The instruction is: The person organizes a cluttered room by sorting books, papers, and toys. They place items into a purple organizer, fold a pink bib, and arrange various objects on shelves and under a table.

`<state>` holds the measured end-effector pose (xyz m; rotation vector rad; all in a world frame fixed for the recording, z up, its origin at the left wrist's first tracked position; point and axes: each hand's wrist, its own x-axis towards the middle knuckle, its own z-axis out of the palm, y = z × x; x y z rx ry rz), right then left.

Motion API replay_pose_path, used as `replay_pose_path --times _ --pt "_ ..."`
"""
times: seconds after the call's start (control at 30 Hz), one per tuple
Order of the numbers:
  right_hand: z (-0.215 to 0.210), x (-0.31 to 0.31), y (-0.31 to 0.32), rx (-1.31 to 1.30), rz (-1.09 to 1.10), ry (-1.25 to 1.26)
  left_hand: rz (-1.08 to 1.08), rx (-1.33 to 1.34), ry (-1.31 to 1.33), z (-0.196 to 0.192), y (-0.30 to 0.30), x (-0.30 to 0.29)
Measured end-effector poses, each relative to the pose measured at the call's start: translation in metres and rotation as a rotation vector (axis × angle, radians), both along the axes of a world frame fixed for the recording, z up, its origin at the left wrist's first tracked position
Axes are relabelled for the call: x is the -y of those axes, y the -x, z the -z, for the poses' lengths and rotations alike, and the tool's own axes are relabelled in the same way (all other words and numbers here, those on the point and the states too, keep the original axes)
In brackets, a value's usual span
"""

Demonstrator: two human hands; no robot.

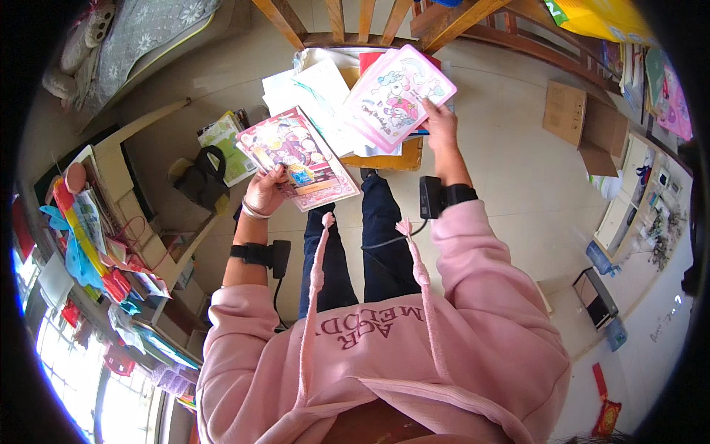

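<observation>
My left hand (268,191) is closed on the lower left edge of a pinkish-red picture book (302,159) with cartoon figures on its cover. My right hand (439,122) grips the right side of a pink cartoon booklet (399,92), with another pink edge showing beneath it. Both are held over a pile of white papers (314,89) and books, which rests on a yellow-brown surface (392,160). A red cover shows behind the pink booklet. The fingers under each held item are hidden.
Wooden chair slats (355,22) rise beyond the pile. On the floor to the left lie a dark bag (200,177) and a green-white magazine (229,152). An open cardboard box (584,122) stands at right, and a cluttered desk (151,251) runs along the left.
</observation>
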<state>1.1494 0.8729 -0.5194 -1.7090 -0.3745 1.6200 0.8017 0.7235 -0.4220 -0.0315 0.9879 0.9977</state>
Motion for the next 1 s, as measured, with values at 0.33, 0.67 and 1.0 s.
replay_pose_path --times 0.33,0.67,1.0 --pt "-0.093 0.066 0.053 -0.101 -0.804 -0.284 0.253 -0.093 0.003 -0.017 -0.041 -0.009" --pt "-0.091 0.008 0.069 0.208 -0.814 -0.921 0.086 -0.668 -0.540 0.012 -0.068 -0.066" --pt "-0.010 0.000 0.071 0.120 -0.480 -0.476 0.182 -0.691 -0.362 0.085 -0.102 -0.098"
